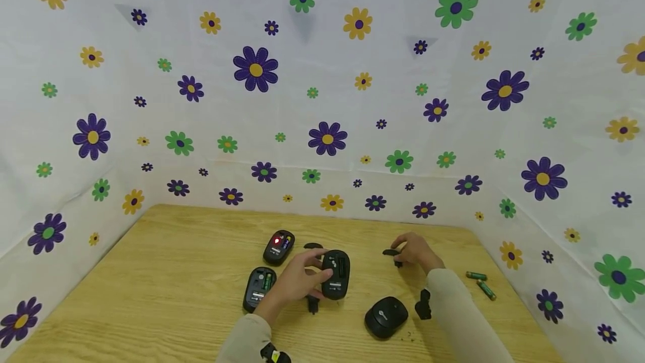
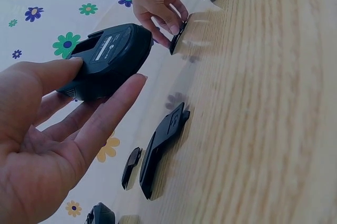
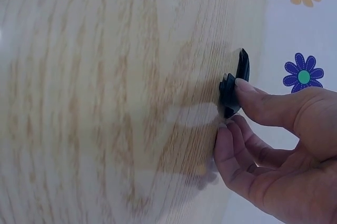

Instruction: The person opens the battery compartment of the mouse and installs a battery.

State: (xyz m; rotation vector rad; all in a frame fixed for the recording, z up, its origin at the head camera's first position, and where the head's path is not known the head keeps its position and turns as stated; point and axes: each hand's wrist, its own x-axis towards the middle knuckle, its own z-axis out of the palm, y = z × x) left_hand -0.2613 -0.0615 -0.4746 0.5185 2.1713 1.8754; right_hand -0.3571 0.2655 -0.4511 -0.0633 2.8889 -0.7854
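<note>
L grip: mouse held btwn thumb/fingers | R grip: blk pc. pinched @ tips

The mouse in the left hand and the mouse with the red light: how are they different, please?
The held mouse is lifted in the left hand, while the red-lit mouse lies on the table. The held mouse's battery slot looks empty; the red-lit mouse's holds a battery. A red light glows on the red-lit mouse; none shows on the held mouse. Both are black, undersides showing.
</note>
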